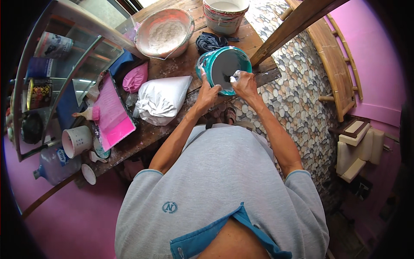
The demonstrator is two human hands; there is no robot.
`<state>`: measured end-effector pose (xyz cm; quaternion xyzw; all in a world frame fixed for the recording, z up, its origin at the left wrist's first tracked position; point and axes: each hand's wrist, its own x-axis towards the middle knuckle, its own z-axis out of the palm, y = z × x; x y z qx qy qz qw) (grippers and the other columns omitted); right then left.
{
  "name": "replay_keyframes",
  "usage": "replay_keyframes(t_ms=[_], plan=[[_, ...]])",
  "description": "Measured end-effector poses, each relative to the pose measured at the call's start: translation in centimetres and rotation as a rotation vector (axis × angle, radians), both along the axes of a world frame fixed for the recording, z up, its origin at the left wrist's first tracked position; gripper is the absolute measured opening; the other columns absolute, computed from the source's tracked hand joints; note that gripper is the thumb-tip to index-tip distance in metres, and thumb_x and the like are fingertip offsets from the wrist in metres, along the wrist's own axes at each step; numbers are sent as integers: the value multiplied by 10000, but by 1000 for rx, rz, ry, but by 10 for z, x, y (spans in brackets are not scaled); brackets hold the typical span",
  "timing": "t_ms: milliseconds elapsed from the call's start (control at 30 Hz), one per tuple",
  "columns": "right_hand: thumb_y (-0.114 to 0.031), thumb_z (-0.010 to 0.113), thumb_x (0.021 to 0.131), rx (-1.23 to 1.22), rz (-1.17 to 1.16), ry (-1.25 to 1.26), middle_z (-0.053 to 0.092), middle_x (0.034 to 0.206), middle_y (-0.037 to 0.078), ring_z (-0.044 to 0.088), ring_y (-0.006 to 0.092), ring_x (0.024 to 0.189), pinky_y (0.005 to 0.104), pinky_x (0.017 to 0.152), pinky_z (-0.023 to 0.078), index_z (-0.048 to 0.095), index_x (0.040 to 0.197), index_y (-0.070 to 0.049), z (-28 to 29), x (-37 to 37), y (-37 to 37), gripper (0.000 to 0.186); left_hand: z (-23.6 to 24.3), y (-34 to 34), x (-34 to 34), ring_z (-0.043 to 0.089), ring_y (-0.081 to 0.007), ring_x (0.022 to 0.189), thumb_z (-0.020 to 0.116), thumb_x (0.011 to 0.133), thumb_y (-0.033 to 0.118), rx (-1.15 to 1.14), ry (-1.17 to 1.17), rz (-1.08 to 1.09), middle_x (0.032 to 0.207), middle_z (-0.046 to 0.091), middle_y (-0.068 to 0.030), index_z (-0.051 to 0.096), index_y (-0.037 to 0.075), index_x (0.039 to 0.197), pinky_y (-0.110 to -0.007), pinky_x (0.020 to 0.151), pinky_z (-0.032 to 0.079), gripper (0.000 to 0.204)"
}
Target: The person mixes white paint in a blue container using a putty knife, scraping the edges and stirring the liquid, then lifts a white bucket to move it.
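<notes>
A teal bucket [201,68] stands on the wooden table near its right front edge, tilted a little toward me, with smooth grey paste [228,64] inside. My left hand [208,92] grips the bucket's near left side, thumb lying along the outside. Over the near right rim, my right hand [246,86] is closed on a small white thing, perhaps a handle; what it belongs to is hidden. A dark spot shows in the paste beside these fingers. Just behind the bucket lies a bunched dark cloth [210,42].
A basin of pale powder [166,36] and a white pail [225,19] stand farther back. Left are a white sack [161,99], a pink bag [135,78], a pink tray [114,116], brushes [88,114] and a glass cabinet [64,82]. A wooden post [293,30] rises right of the bucket.
</notes>
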<state>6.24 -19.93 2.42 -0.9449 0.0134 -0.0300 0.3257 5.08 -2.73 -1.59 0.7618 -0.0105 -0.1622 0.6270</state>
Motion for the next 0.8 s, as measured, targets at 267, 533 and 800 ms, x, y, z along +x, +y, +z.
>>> replay_keyframes(t_ms=[267, 533, 800], plan=[[-162, 628, 736, 21, 1, -136, 632, 747, 242, 637, 397, 735, 432, 675, 514, 660, 799, 21, 4, 19, -3, 197, 0, 5, 2, 431, -375, 1209, 554, 784, 213, -45, 77, -34, 1392, 268, -353, -67, -92, 1417, -329, 1010, 338, 938], [-174, 647, 721, 92, 60, -17, 638, 752, 242, 641, 395, 748, 432, 711, 520, 673, 809, 14, -2, 10, 1, 209, -17, 3, 6, 420, -352, 1214, 551, 792, 178, -36, 24, -53, 1390, 280, -330, -56, -90, 1421, -321, 1003, 344, 914], [-152, 591, 750, -100, -37, -66, 642, 770, 228, 641, 395, 750, 442, 702, 518, 650, 778, 17, -1, 8, -4, 181, 7, 3, 6, 529, -228, 1020, 525, 777, 41, -88, 151, 23, 1164, 458, -154, 201, 51, 1367, -329, 793, 517, 674]])
